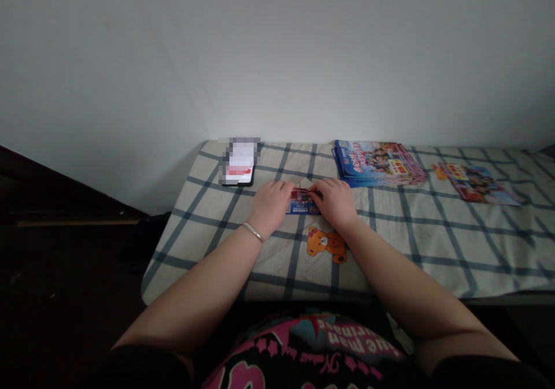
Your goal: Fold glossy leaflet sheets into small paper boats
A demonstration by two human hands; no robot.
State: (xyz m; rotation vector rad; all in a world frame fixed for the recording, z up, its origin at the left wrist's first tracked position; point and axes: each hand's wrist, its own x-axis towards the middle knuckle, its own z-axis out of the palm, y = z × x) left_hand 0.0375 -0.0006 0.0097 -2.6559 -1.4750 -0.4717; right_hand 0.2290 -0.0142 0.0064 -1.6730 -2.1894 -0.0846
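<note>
A small folded leaflet [303, 206], blue and red with print on it, lies on the checked cloth between my two hands. My left hand [272, 205], with a silver bangle on its wrist, has its fingers closed on the leaflet's left side. On the other side, my right hand [337, 202] pinches the leaflet near its upper right edge. Both sets of fingertips partly cover it. Just beyond my right hand is a pile of colourful leaflets [377, 163].
A single leaflet [479, 184] lies farther right. The phone [240, 162] with a lit, blurred screen is at the back left. A checked cloth [208, 215] with bear prints covers the table, which meets a white wall [277, 59].
</note>
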